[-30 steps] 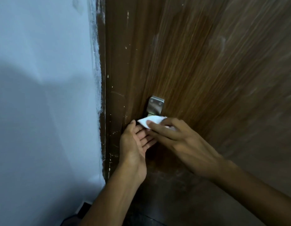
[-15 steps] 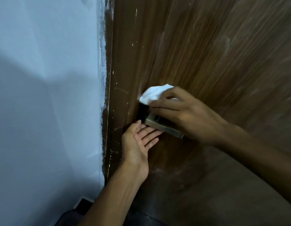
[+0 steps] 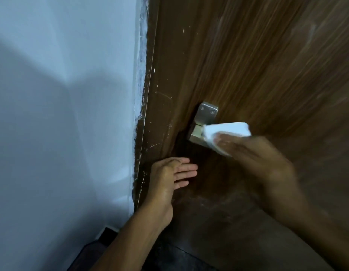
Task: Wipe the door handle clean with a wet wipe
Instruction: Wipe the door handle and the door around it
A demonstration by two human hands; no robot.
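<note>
Wet wipe (image 3: 226, 132) now farther along the rightward-pointing door handle (image 3: 197, 134), right hand (image 3: 256, 159) pinching it; left hand (image 3: 169, 175) open.

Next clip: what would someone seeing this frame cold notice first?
The white wet wipe, held in the blurred right hand, pressed over the metal door handle at centre. Above it shows the handle's screwed plate; below left, the left hand lies flat and open on the brown wooden door.
</note>
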